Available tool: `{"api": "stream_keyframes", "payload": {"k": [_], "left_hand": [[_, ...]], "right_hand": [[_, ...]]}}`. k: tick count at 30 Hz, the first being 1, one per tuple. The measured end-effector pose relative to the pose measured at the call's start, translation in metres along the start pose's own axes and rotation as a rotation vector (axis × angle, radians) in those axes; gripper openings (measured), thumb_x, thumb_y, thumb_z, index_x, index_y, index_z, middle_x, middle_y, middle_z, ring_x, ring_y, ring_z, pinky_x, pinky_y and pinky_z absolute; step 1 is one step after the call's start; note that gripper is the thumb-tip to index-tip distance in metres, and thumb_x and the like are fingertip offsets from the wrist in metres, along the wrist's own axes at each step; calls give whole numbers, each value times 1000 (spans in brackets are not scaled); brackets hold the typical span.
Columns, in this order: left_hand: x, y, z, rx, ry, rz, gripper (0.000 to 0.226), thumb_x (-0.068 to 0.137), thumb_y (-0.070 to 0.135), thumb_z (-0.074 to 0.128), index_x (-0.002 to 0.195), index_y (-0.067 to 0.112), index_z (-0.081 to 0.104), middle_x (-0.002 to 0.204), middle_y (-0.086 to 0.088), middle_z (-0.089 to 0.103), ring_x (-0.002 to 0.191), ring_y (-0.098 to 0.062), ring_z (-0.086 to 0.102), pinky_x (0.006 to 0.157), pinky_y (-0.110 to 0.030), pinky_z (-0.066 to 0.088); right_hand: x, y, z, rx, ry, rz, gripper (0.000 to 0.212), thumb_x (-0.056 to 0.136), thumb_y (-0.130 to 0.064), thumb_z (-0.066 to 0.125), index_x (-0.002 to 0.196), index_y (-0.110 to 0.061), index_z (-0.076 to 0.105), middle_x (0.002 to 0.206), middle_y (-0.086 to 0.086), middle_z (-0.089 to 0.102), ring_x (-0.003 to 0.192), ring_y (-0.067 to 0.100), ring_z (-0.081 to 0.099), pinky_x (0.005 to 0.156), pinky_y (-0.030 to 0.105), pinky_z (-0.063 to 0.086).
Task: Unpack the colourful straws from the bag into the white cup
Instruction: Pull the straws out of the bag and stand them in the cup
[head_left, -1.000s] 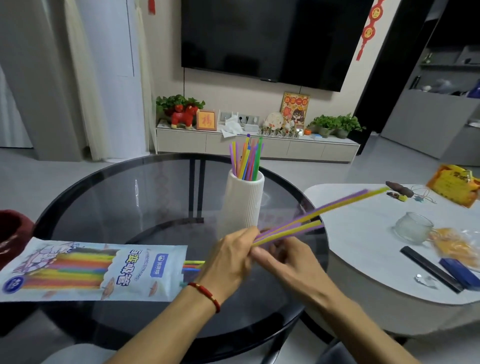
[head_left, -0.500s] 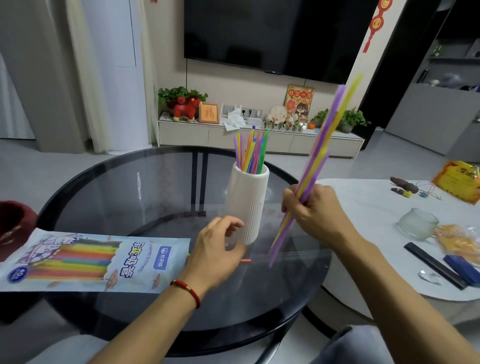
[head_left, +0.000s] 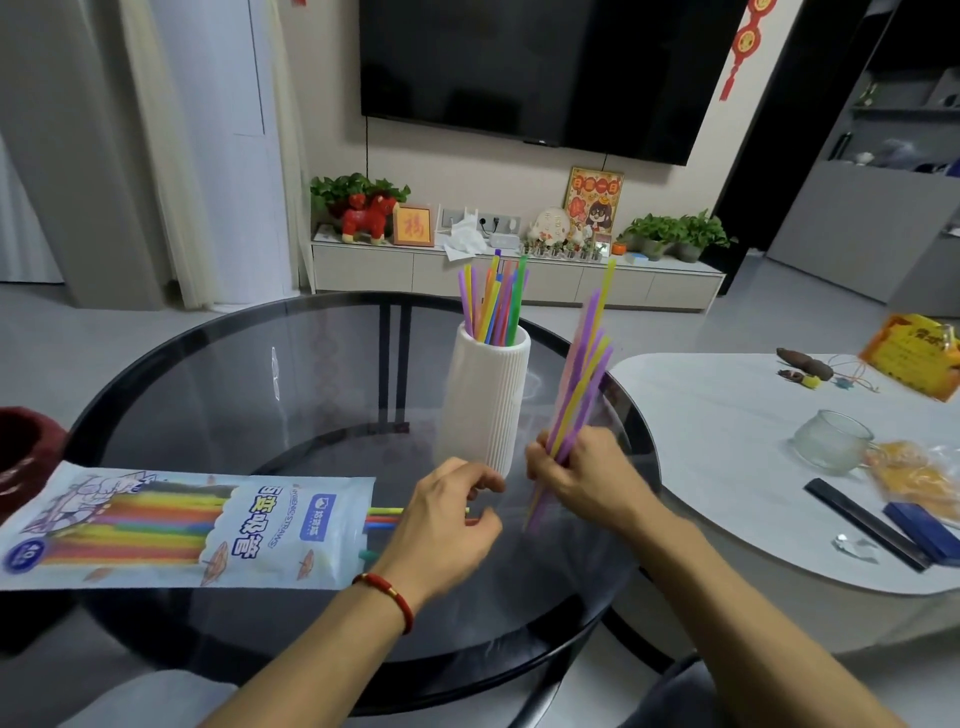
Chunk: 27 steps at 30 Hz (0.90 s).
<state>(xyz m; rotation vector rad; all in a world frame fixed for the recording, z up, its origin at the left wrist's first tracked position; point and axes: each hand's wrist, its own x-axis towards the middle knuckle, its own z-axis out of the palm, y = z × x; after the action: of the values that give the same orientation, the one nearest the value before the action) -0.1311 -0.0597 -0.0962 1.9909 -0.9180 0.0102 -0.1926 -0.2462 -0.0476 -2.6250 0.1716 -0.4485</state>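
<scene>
— Purple and yellow straws (head_left: 582, 384): gripped upright in right hand (head_left: 582, 480), just right of cup (head_left: 488, 400).
— Left hand (head_left: 447, 525)?
— Loosely curled, holding nothing, beside bag (head_left: 182, 525) on counter (head_left: 208, 384).

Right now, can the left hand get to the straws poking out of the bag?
Probably yes. The left hand hovers right beside the bag's open end, where loose straw ends stick out. It holds nothing, and nothing lies between them.
</scene>
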Motion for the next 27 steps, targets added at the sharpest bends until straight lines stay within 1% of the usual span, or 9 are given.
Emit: {"api": "stream_keyframes", "payload": {"k": [2,5,9,13,16,19,21,24,27], "left_hand": [[-1,0,-2,11,3,-7,23,89,12,66,106,27,66,108,10,57,101,-5,57,82,-14,52],[0,-2,-8,25,49,4,25,86,7,66,105,24,67,104,8,60,98,-7,59,83,-21,53],[6,0,-15,-66,179,-69,34,83,5,67,111,23,62,102,9,62,92,-8,63,74,-24,58],[18,1,-21,-160,292,-123,50,84,10,71,128,25,53,117,6,59,98,-8,63,68,-9,52],[21,1,-21,-179,296,-125,63,83,14,76,138,25,47,124,4,54,101,-15,64,67,-15,55],[18,1,-18,-164,290,-109,66,81,16,79,139,23,47,127,4,52,109,-11,59,79,-27,59],[16,0,-17,-135,296,-93,64,81,14,78,137,24,48,127,5,53,110,-11,58,81,-26,58],[15,-1,-17,-121,338,-106,65,81,10,73,139,25,48,120,6,54,103,-12,59,75,-14,49],[13,-1,-17,-134,334,-131,71,82,9,72,145,24,42,118,5,53,100,-14,58,74,-16,46]], "right_hand": [[-11,1,16,-47,-58,-12,38,107,-23,54,79,-2,70,73,13,72,68,28,69,74,45,58],[-19,7,27,3,-27,28,39,108,-26,52,82,-2,69,76,14,72,68,27,70,72,44,62],[-17,1,21,164,-11,131,35,108,-22,54,83,-1,68,64,6,71,51,23,70,54,42,65],[0,-21,-13,364,351,144,32,105,-13,55,78,-8,72,55,3,70,45,23,70,48,37,63],[22,-43,-42,504,526,46,31,102,-10,56,75,-10,70,53,7,69,43,26,68,42,34,59],[49,-60,-60,600,609,-43,33,103,-15,56,73,-14,69,58,13,70,45,28,69,44,36,59],[68,-66,-64,550,611,-47,35,104,-20,55,75,-8,70,57,14,71,46,29,70,47,39,61],[90,-69,-59,371,522,-55,37,103,-22,57,77,1,70,56,12,69,43,22,68,45,43,61],[99,-66,-50,200,407,-47,37,98,-25,63,74,2,68,64,17,71,55,30,68,53,45,59]]}}
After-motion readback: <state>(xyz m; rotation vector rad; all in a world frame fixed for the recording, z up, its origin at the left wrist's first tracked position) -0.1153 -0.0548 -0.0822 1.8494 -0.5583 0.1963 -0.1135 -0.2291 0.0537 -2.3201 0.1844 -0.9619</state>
